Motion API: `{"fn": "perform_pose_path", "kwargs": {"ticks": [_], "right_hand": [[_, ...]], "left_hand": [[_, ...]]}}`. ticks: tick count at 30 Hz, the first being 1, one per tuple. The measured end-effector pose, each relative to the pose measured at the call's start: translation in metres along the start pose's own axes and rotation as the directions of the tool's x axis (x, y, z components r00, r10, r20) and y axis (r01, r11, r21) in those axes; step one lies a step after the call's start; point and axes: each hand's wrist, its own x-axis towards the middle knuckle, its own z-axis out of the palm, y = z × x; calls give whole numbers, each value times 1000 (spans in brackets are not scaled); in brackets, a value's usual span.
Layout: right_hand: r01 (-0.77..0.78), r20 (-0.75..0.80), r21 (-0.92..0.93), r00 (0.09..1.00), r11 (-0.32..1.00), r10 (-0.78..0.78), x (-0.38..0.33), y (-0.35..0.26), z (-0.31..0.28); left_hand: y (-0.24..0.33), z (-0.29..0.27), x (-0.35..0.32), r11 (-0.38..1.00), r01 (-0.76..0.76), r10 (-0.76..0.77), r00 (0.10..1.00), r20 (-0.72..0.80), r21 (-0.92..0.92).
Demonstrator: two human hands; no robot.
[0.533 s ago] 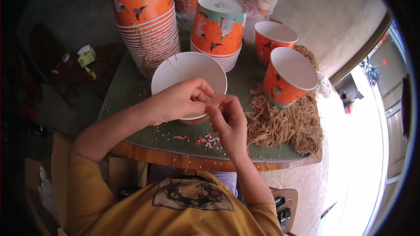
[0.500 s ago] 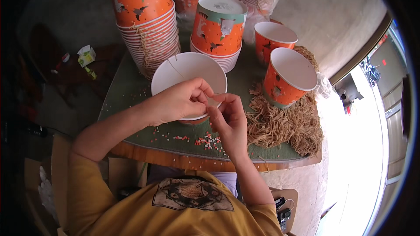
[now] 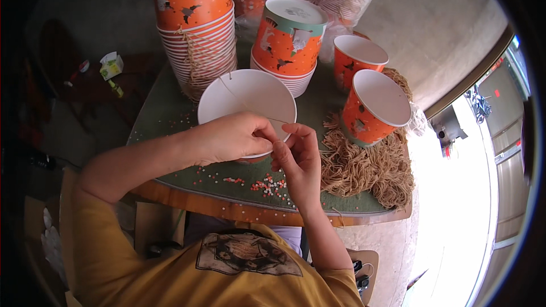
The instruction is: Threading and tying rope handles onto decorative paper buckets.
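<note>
A white-lined paper bucket stands upright in front of me, with a thin beige string running from a hole at its far rim down across the inside. At the near right rim my left hand is closed, thumb and fingers pinched together on the string. Beside it my right hand pinches at the rim, thumb against the fingers, and a short stretch of string spans the two hands. The fingertips partly cover the near rim, so the exact hold on the string is hard to see.
Tall stacks of orange-patterned buckets and an upside-down bucket stack stand behind. Two upright buckets sit at the right by a heap of beige strings. Small orange and white discs litter the green tabletop.
My hands have shifted slightly at the rim, and a stretch of string now shows between them. The left wrist and forearm lie flatter across the bucket.
</note>
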Motion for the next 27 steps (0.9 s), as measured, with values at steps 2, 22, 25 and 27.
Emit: {"fn": "perform_pose_path", "kwargs": {"ticks": [2,22,25,27], "right_hand": [[9,-5,7,1000,1000,-9,0,-1,1],[251,375,-323,919,913,-120,21,-53,-29],[248,293,-325,944,912,-152,29,-45,-26],[244,246,-307,954,920,-171,30,-43,-26]], "left_hand": [[2,5,-1,987,-20,12,999,-51,-161],[-4,11,4,966,-69,56,997,-57,-250],[1,9,4,979,-65,60,998,-30,-196],[4,7,3,980,-13,13,1000,-4,-198]]}}
